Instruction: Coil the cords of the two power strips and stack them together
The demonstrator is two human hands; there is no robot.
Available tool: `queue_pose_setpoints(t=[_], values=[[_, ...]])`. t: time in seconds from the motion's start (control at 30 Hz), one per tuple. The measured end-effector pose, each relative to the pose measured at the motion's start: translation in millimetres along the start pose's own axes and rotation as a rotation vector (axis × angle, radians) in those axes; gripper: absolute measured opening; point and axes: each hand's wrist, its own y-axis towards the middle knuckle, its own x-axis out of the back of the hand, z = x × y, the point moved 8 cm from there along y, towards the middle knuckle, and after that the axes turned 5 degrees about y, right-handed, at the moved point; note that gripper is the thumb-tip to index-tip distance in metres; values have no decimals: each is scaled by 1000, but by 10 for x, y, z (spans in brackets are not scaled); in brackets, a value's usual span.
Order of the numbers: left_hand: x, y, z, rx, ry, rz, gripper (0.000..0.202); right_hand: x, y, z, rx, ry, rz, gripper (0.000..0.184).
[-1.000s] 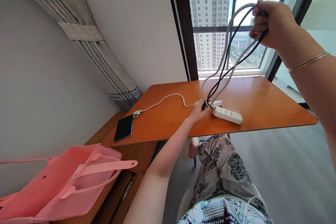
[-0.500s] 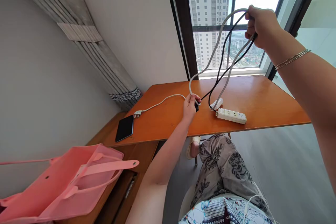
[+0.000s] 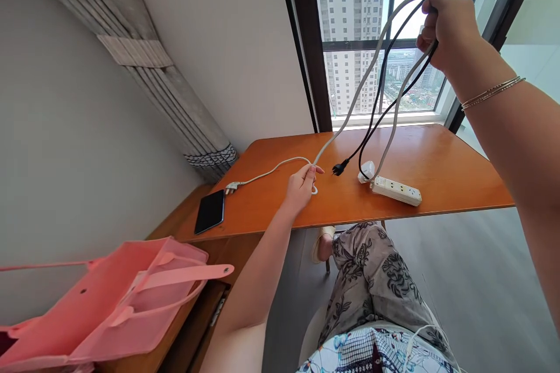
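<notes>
Orange desk [image 3: 459,180] below a tall window, carrying all the cabling. Pink bag [image 3: 109,303] at lower left, well apart from the work; folded curtain [image 3: 175,105] against the wall beyond.

Right hand [image 3: 450,26] raised high before the glass, clenched on the top bends of hanging loops of white cord [image 3: 355,93] and black cord [image 3: 373,119]. Left hand [image 3: 300,186] low over the near part of the desk, fingers curled loosely around the white cord at the meeting of cord and desk.

Judged as mid-coiling: loops gathered above, slack fed from below. For a further loop, need of more free length drawn through the left hand and lifted to the right hand without loss of the bends already held.

Power strip [image 3: 396,190] flat on the desk at the foot of the loops, with a white adapter [image 3: 366,171] just beside its end. Dark phone [image 3: 209,211] near the desk's left corner.

In the way: black plug [image 3: 338,169] loose on the desk between left hand and power strip, likely to drag or snag; white plug [image 3: 230,188] at the cord's far end, just beside the phone and apt to knock it under any pull.
</notes>
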Motion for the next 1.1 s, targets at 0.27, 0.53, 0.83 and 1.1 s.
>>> queue_pose_setpoints(t=[0.27,0.53,0.83,1.1], values=[[-434,260,337,-39,-129,-8,46,-444,-263,192,20,65,222,48],[-1056,460,106,-251,-233,284,119,-657,-239,299,50,-46,352,32],[-1636,305,-139,-172,-152,329,94,-908,-528,485,20,49,425,40],[-1571,268,7,69,-404,341,45,-458,-310,440,-101,228,219,42]])
